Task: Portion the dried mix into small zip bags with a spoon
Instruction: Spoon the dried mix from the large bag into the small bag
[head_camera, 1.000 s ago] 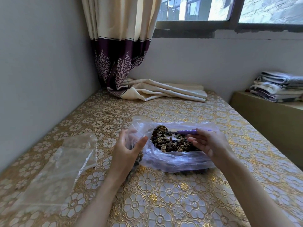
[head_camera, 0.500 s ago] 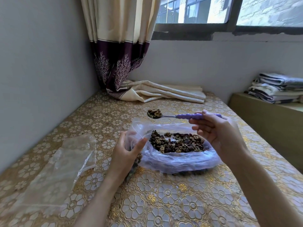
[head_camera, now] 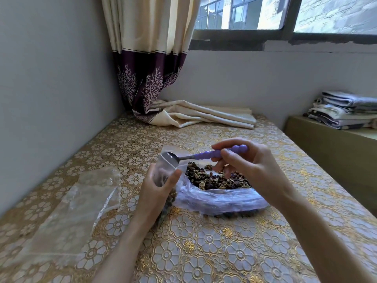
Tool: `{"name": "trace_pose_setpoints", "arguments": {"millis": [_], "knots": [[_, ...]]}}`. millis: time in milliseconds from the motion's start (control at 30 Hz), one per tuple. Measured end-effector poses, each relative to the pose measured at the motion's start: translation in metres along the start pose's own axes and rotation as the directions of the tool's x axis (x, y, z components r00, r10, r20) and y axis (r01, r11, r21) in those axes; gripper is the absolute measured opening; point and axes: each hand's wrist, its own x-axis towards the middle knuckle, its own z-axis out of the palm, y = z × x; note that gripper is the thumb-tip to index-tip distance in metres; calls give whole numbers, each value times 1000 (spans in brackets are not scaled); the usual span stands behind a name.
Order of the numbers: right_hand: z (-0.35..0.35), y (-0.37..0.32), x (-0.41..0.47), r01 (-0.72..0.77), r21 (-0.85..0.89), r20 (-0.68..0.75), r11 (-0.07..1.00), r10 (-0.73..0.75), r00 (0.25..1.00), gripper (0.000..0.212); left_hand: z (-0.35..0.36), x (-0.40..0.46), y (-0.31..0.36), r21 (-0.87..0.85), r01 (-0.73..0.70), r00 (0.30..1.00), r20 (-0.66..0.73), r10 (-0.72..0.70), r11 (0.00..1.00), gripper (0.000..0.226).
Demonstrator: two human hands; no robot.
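A big clear plastic bag (head_camera: 220,201) full of brown and dark dried mix (head_camera: 216,179) lies open on the table. My left hand (head_camera: 158,190) grips a small zip bag (head_camera: 166,166) upright by its mouth, just left of the big bag; some mix shows in its lower part. My right hand (head_camera: 247,166) holds a spoon (head_camera: 204,155) by its purple beaded handle. The metal bowl of the spoon is tipped at the small bag's open mouth and looks empty.
Several flat empty clear bags (head_camera: 75,209) lie on the table at the left. The table carries a gold flower-patterned cloth (head_camera: 214,252). A curtain's end (head_camera: 195,117) rests at the back, a grey wall runs along the left, and folded towels (head_camera: 344,111) sit on a ledge at right.
The spoon rose from the big bag loaded with mix, swung left, and now tips at the small bag's mouth with its bowl emptied. My left hand kept holding the small bag.
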Motion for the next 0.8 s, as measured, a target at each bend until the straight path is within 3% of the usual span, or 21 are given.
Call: {"name": "trace_pose_setpoints", "arguments": {"millis": [167, 367, 633, 800], "knots": [[-9, 3, 1, 42, 94, -111, 995, -31, 993, 17, -3, 2, -4, 43, 27, 1000, -12, -27, 999, 92], [-29, 21, 3, -20, 299, -351, 954, 130, 927, 17, -5, 2, -5, 39, 20, 1000, -16, -19, 999, 105], [-47, 60, -2, -218, 116, -437, 969, 247, 865, 14, -5, 2, -1, 66, 34, 999, -13, -33, 997, 106], [-47, 72, -2, -260, 50, -453, 964, 254, 854, 17, -6, 2, -2, 95, 34, 999, -11, -33, 995, 97]]}}
